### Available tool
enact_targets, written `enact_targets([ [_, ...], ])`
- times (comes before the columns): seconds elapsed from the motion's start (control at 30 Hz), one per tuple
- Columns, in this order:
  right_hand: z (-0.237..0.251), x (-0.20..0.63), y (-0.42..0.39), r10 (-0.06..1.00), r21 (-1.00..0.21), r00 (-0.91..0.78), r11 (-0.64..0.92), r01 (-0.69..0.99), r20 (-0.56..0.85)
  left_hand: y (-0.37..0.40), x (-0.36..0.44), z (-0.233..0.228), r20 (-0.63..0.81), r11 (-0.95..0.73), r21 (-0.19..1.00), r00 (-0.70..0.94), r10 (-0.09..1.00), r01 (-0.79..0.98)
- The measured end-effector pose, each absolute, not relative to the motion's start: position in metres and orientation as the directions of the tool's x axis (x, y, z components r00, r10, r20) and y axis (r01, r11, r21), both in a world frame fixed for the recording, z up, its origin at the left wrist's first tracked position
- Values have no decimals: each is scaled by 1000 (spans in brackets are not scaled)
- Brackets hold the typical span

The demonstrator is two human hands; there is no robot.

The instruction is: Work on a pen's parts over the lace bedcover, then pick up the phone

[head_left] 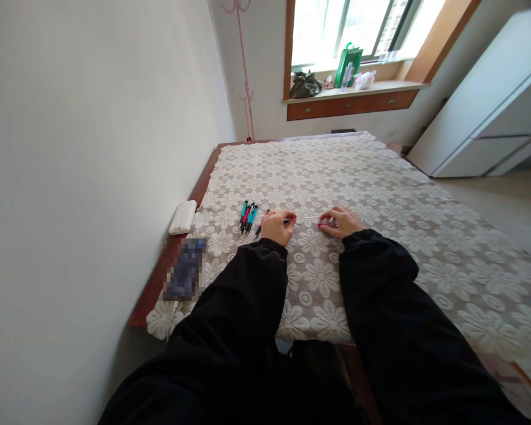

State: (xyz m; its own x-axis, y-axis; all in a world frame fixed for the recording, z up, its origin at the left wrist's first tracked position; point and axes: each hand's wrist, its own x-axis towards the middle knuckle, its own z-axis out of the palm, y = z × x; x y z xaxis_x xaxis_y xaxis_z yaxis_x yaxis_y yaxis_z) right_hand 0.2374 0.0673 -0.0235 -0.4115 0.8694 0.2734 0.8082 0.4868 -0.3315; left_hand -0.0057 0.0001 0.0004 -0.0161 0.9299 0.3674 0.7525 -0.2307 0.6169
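Note:
My left hand (276,229) is pinched around a thin pen refill (304,218), whose pale length points toward my other hand. A dark tip shows by the left fingers. Across a small gap, my right hand (344,222) is closed on a red pen part (321,224), mostly covered by the fingers. Just left of my left hand lies a dark pen with a red end (259,228), partly hidden by that hand. Beside it, several teal, pink and black pens (249,217) lie side by side on the tablecloth.
A flower-patterned lace cloth (323,274) covers the table. At its left edge are a white power bank (183,217) and a blurred-out phone (186,268) with a cable. The wall runs close on the left. Bags and a bottle (347,75) stand on the windowsill.

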Motion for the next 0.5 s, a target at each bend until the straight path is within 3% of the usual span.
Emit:
enact_targets([
  [0.13, -21, 228, 63, 860, -303, -454, 508, 807, 233, 0, -5, 0, 346, -227, 597, 9, 938, 769],
  [0.5, -25, 210, 55, 818, -406, -469, 574, 711, 333, 1, -6, 0, 357, -219, 620, -22, 934, 753],
])
